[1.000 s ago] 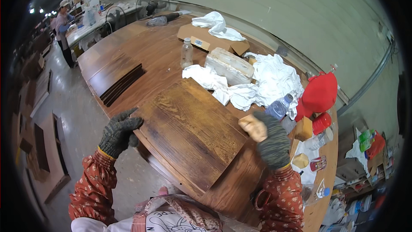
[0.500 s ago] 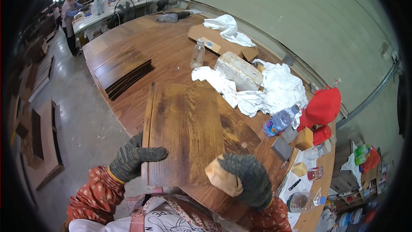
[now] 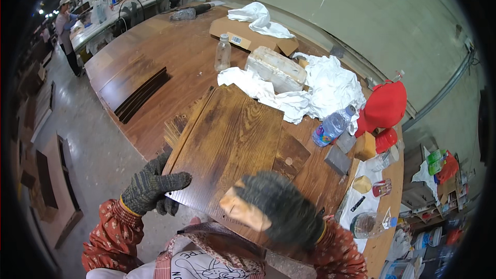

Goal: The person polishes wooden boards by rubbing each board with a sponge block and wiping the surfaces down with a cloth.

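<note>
L grip [image 3: 148,187] on near L corner of brn board [image 3: 227,142], rest fwd/R.

Tabletop [image 3: 188,46] lies free between stacked panels [image 3: 132,82] and upright bottle [image 3: 222,55]

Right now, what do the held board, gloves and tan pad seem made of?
Board: wood or wood-look laminate, satin brown finish; grain and soft sheen show.
Gloves: knitted yarn, matte; mottled grey strands show.
Tan pad: perhaps cloth or foam, matte, uneven edges; material unclear.
</note>
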The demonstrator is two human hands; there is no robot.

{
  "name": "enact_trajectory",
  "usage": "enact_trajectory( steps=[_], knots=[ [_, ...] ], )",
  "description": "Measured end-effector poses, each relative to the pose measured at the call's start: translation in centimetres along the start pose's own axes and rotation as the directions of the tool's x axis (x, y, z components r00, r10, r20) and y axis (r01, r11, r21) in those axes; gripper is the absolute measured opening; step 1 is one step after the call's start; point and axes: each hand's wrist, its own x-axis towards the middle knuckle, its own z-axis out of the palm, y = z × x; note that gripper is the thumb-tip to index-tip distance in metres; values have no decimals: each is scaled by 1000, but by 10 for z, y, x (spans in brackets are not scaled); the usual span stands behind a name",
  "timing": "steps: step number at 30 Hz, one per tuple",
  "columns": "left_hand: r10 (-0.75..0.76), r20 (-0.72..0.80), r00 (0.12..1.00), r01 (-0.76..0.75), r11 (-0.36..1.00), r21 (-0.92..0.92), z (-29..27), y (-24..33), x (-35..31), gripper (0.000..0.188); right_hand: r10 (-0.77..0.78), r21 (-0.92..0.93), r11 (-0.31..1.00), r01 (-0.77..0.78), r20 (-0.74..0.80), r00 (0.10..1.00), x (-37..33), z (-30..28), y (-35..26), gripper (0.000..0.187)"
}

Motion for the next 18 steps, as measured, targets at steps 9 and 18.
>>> enact_trajectory(
  steps=[9, 18],
  knots=[
    [24, -8, 1000, -24, 1000, 14, 0, 0, 5, 79, 239, 395, 902, -173, -124, 963, 54, -21, 143, 34],
    [62, -1, 998, -62, 990, -127, 9, -7, 8, 73, 73, -101, 993, -59, 144, 987, 1, -16, 8, 25]
  ],
)
